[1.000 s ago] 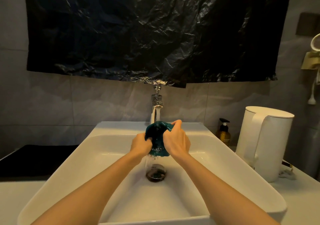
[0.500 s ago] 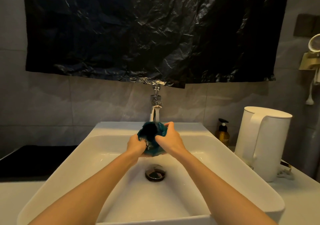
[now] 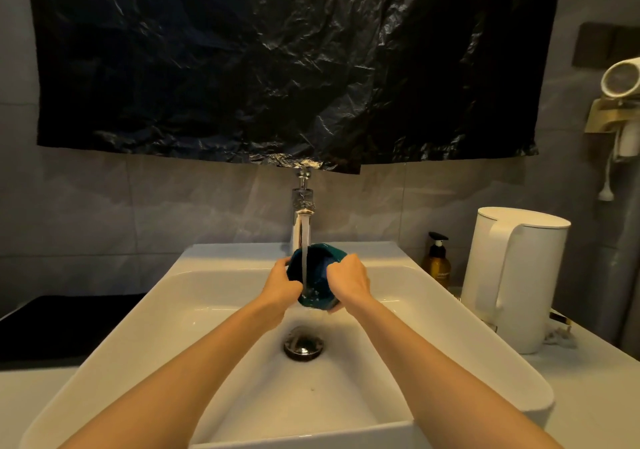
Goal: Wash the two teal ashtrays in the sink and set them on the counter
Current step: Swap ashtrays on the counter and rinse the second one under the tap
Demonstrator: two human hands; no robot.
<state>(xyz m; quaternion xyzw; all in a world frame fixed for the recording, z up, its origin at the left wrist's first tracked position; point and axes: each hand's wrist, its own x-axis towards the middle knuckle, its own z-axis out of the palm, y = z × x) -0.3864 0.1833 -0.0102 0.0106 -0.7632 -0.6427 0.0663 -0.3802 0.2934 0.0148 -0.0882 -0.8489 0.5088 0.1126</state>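
A teal ashtray (image 3: 317, 275) is held over the white sink (image 3: 214, 296), tilted with its hollow facing me. Water from the chrome tap (image 3: 303, 213) runs straight into it and spills toward the drain (image 3: 304, 344). My left hand (image 3: 281, 284) grips its left rim and my right hand (image 3: 348, 282) grips its right rim, covering part of that side. Only one ashtray is in view.
A white kettle (image 3: 512, 275) stands on the counter to the right of the sink, with an amber pump bottle (image 3: 437, 261) behind it. A black mat (image 3: 65, 327) lies left of the sink. Black plastic sheeting (image 3: 277, 68) hangs on the wall above the tap.
The ashtray has been turned in my hands from its back side to its hollow facing me, now directly under the running water. Both hands shifted slightly on its rim.
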